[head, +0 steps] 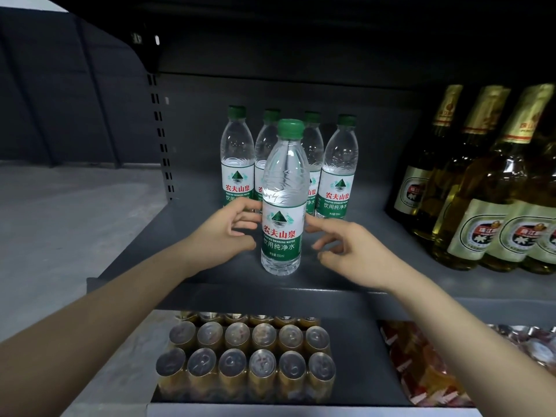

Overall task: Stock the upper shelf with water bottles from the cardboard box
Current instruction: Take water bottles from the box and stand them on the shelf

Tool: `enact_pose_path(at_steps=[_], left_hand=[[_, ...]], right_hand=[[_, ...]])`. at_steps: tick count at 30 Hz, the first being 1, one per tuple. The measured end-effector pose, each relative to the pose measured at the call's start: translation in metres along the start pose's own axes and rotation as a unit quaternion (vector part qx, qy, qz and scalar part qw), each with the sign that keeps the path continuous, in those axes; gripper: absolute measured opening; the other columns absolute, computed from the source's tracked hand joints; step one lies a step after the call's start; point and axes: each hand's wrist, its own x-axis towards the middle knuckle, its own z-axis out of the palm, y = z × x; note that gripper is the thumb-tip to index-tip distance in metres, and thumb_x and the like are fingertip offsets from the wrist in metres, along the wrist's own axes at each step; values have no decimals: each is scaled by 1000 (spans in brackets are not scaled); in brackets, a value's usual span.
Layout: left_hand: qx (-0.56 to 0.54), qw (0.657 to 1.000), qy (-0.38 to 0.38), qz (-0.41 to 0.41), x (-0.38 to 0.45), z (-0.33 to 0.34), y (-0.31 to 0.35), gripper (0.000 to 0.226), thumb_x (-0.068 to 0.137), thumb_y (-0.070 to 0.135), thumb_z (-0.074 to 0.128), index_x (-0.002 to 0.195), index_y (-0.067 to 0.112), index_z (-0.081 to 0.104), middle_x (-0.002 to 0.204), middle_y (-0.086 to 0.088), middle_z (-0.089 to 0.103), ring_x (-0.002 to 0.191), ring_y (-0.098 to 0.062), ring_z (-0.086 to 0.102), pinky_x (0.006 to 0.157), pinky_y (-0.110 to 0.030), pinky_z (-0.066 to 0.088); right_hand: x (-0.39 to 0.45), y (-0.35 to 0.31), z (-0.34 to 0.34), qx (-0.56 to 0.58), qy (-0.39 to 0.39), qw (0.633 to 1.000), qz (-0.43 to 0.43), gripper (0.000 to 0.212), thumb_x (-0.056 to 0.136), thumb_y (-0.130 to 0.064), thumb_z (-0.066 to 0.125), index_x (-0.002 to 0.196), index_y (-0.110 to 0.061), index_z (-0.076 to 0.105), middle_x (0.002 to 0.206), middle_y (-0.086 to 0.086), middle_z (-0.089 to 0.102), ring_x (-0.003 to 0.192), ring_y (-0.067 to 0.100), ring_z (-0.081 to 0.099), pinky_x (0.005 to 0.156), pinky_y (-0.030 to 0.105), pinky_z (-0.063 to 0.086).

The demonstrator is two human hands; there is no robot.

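Note:
A clear water bottle (282,203) with a green cap and green-white label stands upright near the front of the dark upper shelf (168,236). My left hand (228,233) is at its left side with loosely bent fingers at the label's edge. My right hand (352,248) is at its right side, index fingertip just at the label, the other fingers apart from it. Neither hand wraps the bottle. Several identical water bottles (237,167) stand in a row behind it, near the shelf's back. The cardboard box is out of view.
Tall yellow-green glass bottles (496,212) with gold foil necks fill the shelf's right side. On the shelf below, a shrink-wrapped pack of gold cans (246,359) sits in the middle and red packets (421,365) to the right. A perforated upright (162,139) bounds the shelf's left.

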Motion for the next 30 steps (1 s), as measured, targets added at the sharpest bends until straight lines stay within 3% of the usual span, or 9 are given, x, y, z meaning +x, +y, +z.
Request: enact_pose_path(at_steps=[3,8,12,19,23,27,30], left_hand=[[9,1000,-1,-4,-5,0,-1,53,73,1,63,104,39,44,118,5,55,109,-8,53,87,-18,43],[43,999,1,-2,-10,-2,-3,57,81,-11,56,116,32,40,126,2,51,115,-11,49,87,-14,41],[59,998,1,-1,-11,-3,-5,59,82,-10,56,120,31,39,127,3,51,116,-10,48,89,-16,40],[62,998,22,17,-7,-6,-8,53,81,-6,60,101,41,45,108,13,56,101,1,53,82,-13,42],[119,992,43,26,-3,-5,-10,41,79,8,69,103,34,47,102,11,58,97,-1,55,83,-9,40],[147,987,56,21,3,-1,-11,44,75,18,74,108,30,48,99,8,59,101,-10,57,94,-24,44],[124,989,70,27,8,1,-12,45,76,17,74,111,28,48,104,0,64,99,-12,60,96,-26,47]], right_hand=[[6,1,0,10,-2,1000,7,70,79,11,51,107,-53,39,106,-15,54,85,14,54,79,23,48],[18,7,1,36,9,999,18,68,78,13,51,109,-47,43,96,-15,55,80,14,53,73,12,44],[23,10,3,46,20,998,22,68,79,13,53,108,-48,44,99,-7,57,78,12,52,74,12,44],[20,17,10,53,57,997,25,57,78,4,64,124,-28,50,106,0,59,80,11,54,78,24,49],[23,21,13,67,61,995,35,47,76,2,69,113,-23,53,99,3,58,77,13,55,77,25,50],[25,30,15,93,70,992,45,37,76,6,68,94,-23,56,89,3,61,70,9,56,70,14,47],[24,34,15,103,72,991,48,37,78,7,65,98,-24,60,92,3,66,71,4,61,76,12,50]])
